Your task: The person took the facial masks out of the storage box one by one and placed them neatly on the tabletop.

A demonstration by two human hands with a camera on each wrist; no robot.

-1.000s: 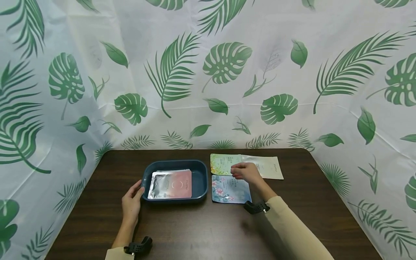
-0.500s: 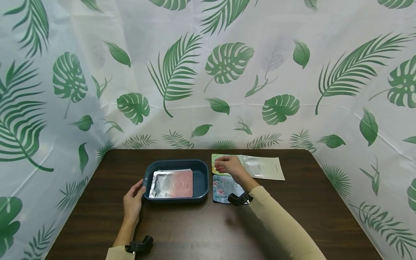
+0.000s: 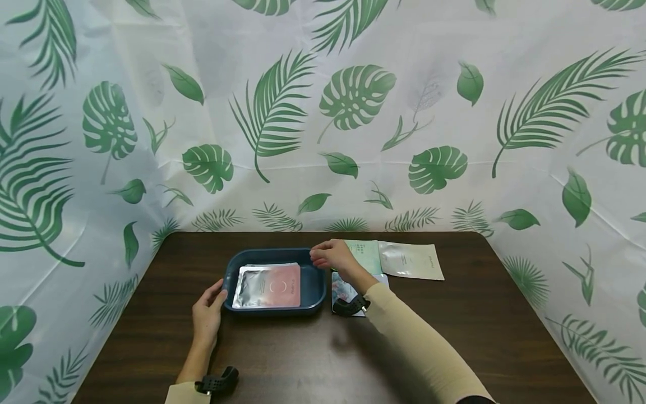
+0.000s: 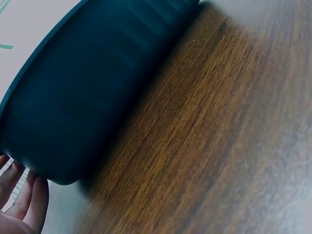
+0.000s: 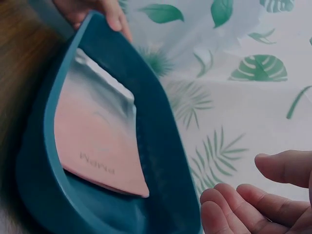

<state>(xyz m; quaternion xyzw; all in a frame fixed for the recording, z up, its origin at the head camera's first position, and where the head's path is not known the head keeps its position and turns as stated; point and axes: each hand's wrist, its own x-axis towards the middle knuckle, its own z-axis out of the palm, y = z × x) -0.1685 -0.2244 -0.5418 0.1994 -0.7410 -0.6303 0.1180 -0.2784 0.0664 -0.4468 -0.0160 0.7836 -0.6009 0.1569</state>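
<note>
My left hand [image 3: 206, 320] grips the left end of a dark blue plastic tray [image 3: 315, 289], thumb at the rim and fingers along the outside wall. Inside the tray lie pink-and-silver face mask sachets [image 3: 275, 286], one on top of another. Above the tray's far right corner is my right hand [image 3: 334, 257], its fingers loosely curled. Nothing sits between its thumb and fingers in the right wrist view. Under the right forearm, a blue floral sachet [image 3: 341, 289] is partly covered. A green sachet [image 3: 367, 255] is partly hidden behind the right hand.
A cream-white sachet [image 3: 411, 260] lies right of the green one, near the back edge of the dark wooden table [image 3: 454, 314]. Behind the table hangs a white leaf-patterned curtain [image 3: 373, 185]. Each wrist wears a black band.
My right hand has moved left, from over the green and white sachets to the tray's far right corner. The left hand, tray and sachets have stayed in place.
</note>
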